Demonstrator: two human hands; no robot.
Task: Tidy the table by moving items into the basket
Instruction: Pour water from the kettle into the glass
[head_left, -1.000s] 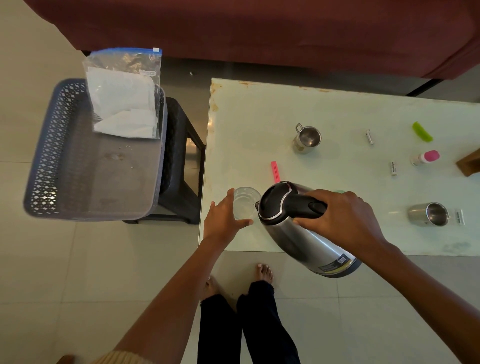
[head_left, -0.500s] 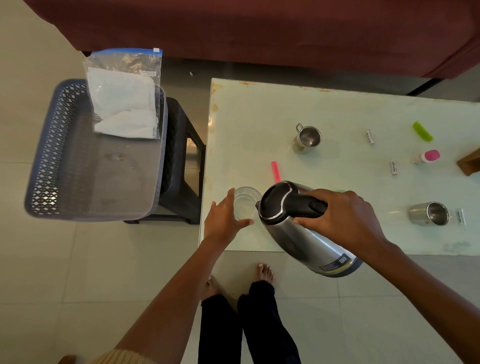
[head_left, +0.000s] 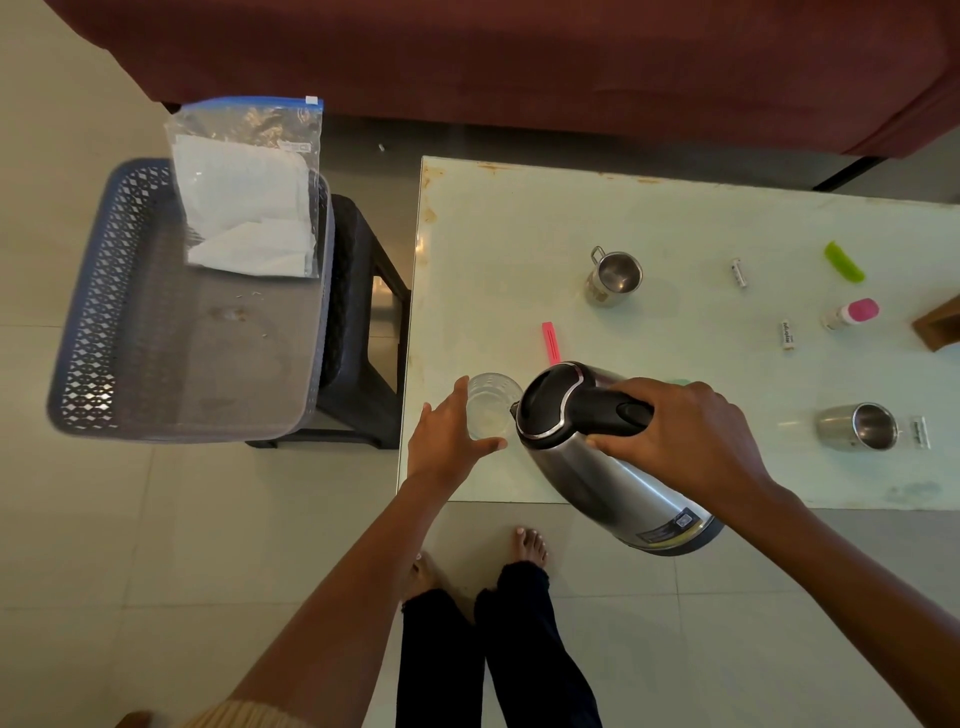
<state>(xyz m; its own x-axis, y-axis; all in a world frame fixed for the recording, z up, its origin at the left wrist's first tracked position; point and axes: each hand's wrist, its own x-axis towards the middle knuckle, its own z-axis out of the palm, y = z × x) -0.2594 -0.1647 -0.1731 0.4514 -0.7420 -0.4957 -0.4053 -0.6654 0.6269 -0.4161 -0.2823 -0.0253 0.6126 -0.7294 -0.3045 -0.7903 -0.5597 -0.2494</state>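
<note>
A steel kettle (head_left: 613, 478) with a black lid is tilted over the table's near left corner, its spout at a clear glass (head_left: 491, 402). My right hand (head_left: 680, 436) grips the kettle's black handle. My left hand (head_left: 447, 441) holds the glass from the left, thumb and fingers round it. The grey lattice basket (head_left: 93, 332) stands on a dark stool (head_left: 363, 332) left of the table (head_left: 519, 249), with a zip bag (head_left: 249, 187) of white paper leaning in its far right corner.
On the table lie a pink strip (head_left: 550, 342), a steel mug (head_left: 614, 275), a steel cup on its side (head_left: 857, 427), a green clip (head_left: 844, 261), a pink-capped bottle (head_left: 852, 313) and small tubes. A maroon sofa (head_left: 519, 57) runs behind. My bare feet stand below the table edge.
</note>
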